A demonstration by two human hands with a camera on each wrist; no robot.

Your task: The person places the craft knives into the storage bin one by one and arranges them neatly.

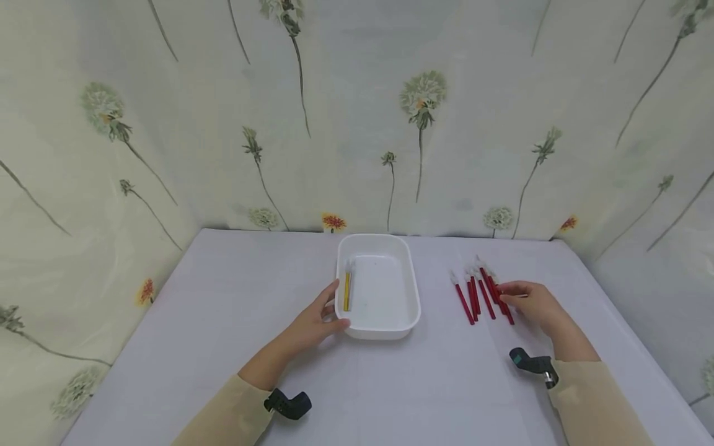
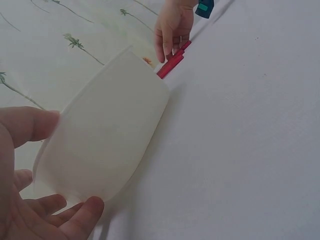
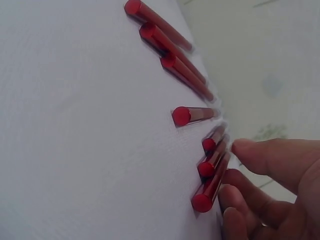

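A white plastic tray (image 1: 379, 332) stands near the middle of the table, one yellow pen-like stick (image 1: 347, 291) with a pale clear end lying along its left inner side. My left hand (image 1: 315, 322) holds the tray at its near left corner, thumb at the front and fingers along the outer left wall. To the right lie several slim red pen-like sticks (image 1: 465, 305) with clear, whitish far ends. My right hand (image 1: 532, 303) is at the rightmost of these; in the right wrist view its thumb and fingertips flank the nearest red stick (image 3: 212, 187), with the thumb apart from the fingers.
A white cloth covers the table (image 1: 251, 266). Behind it and at both sides hangs a floral-printed curtain (image 1: 357, 124). Dark camera mounts (image 1: 287, 404) sit on both wrists, close over the cloth.
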